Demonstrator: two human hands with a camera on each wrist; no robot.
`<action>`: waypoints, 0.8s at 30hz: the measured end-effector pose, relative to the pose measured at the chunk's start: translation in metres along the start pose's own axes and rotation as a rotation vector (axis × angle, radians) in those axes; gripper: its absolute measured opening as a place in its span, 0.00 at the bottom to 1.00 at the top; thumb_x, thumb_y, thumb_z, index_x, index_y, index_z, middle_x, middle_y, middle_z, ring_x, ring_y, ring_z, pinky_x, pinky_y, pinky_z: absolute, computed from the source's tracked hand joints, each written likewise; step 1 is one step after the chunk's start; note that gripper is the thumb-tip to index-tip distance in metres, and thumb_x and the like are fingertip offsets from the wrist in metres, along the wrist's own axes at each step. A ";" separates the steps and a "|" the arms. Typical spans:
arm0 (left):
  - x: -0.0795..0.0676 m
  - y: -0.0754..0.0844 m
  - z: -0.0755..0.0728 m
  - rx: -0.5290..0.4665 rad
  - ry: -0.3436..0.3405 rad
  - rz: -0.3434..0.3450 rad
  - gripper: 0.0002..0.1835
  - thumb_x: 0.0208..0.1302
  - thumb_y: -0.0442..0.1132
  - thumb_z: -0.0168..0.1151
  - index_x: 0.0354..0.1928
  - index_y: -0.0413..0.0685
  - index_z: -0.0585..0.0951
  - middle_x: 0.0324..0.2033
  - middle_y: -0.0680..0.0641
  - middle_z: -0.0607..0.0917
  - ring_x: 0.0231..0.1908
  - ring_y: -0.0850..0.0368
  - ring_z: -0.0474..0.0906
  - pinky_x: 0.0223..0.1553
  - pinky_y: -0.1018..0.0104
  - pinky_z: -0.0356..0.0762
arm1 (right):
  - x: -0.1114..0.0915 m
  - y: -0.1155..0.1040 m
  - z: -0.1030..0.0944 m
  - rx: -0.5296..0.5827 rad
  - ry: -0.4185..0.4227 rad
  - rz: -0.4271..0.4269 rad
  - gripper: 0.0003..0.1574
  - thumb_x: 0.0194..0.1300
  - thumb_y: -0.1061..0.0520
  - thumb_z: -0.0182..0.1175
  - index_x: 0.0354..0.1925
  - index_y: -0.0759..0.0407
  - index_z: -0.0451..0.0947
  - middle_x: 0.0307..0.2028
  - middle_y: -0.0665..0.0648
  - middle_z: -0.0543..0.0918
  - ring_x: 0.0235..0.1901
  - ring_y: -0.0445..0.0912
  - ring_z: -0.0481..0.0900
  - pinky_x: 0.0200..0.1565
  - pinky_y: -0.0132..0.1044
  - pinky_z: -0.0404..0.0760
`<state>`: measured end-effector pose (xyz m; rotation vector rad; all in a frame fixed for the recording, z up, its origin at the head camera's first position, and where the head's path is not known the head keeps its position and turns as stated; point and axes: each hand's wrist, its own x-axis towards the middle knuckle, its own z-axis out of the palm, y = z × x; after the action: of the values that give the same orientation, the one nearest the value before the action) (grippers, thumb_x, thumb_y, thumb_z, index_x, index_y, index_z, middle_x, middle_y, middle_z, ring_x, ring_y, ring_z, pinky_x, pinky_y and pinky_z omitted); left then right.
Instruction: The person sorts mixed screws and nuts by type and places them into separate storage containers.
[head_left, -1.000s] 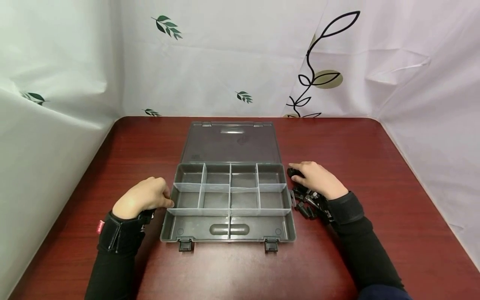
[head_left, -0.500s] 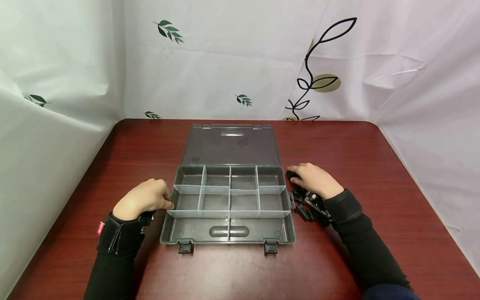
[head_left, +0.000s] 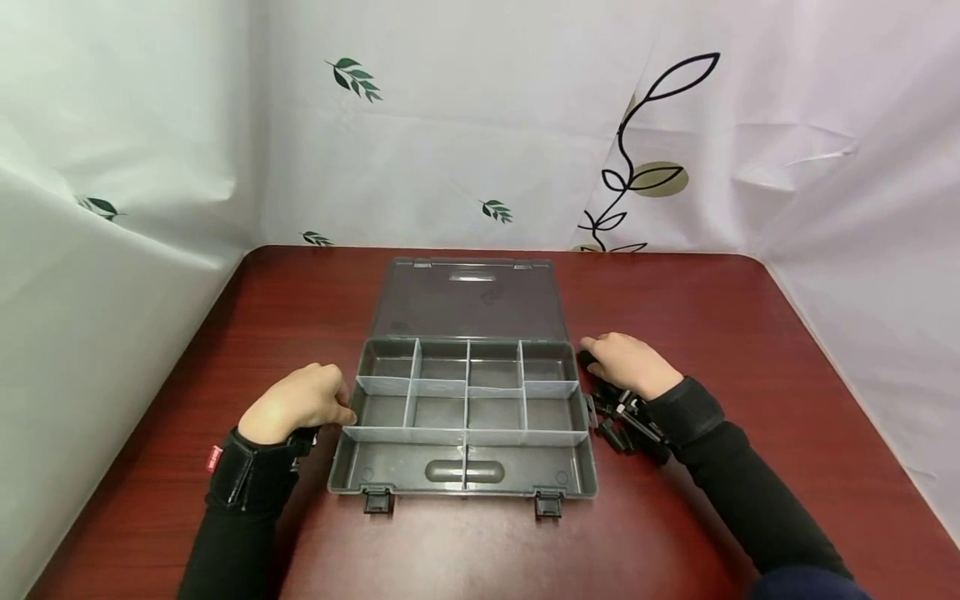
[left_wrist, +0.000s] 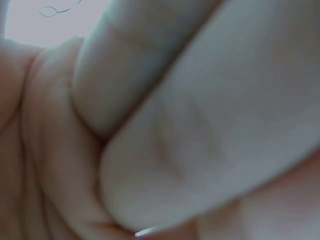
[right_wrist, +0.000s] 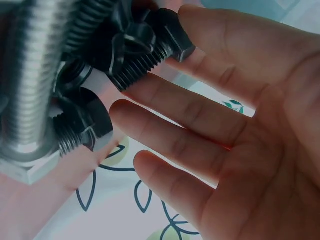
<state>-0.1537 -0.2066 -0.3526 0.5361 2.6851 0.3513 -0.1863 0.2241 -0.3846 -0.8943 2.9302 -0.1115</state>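
Note:
A grey compartment box (head_left: 465,492) lies open on the table, its divided sections bare. At its left wall my left hand (head_left: 300,400) grips the edge, thumb tip right at the rim; the left wrist view shows only curled fingers (left_wrist: 200,130) close up. Beyond the box's right side, my right hand (head_left: 633,364) reaches over a pile of bolts (head_left: 622,421). In the right wrist view its thumb and index finger pinch the hex head of a black bolt (right_wrist: 172,37), while the other fingers (right_wrist: 170,135) stay nearly straight. Part of the pile is hidden under the hand and cuff.
The box's smoky lid (head_left: 472,300) is folded back flat behind it. Two latches (head_left: 547,504) stick out at the front edge. A silver bolt (right_wrist: 30,90) stands out among the black ones. White printed sheeting (head_left: 450,125) encloses the back and sides of the red-brown table (head_left: 450,558).
The head view has tilted and shifted slightly. My right hand has drawn a little toward the box, its index finger more bent over the black bolt. The left hand keeps its place.

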 end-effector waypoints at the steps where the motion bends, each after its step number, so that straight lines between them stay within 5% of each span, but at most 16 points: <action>1: 0.000 0.000 0.001 -0.002 0.000 0.001 0.10 0.45 0.42 0.66 0.15 0.53 0.76 0.14 0.57 0.68 0.19 0.59 0.65 0.24 0.63 0.64 | 0.000 0.000 0.001 -0.002 -0.003 -0.001 0.13 0.56 0.63 0.60 0.42 0.66 0.74 0.30 0.59 0.77 0.31 0.52 0.78 0.34 0.42 0.75; 24: 0.000 -0.001 0.002 0.001 0.033 0.017 0.16 0.44 0.42 0.66 0.10 0.54 0.69 0.12 0.59 0.61 0.17 0.60 0.60 0.21 0.66 0.57 | 0.006 0.003 0.002 -0.001 -0.022 -0.033 0.12 0.55 0.66 0.60 0.40 0.66 0.75 0.25 0.56 0.74 0.27 0.49 0.75 0.29 0.38 0.71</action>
<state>-0.1532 -0.2065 -0.3551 0.5585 2.7138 0.3665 -0.1922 0.2229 -0.3873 -0.9383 2.8966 -0.1016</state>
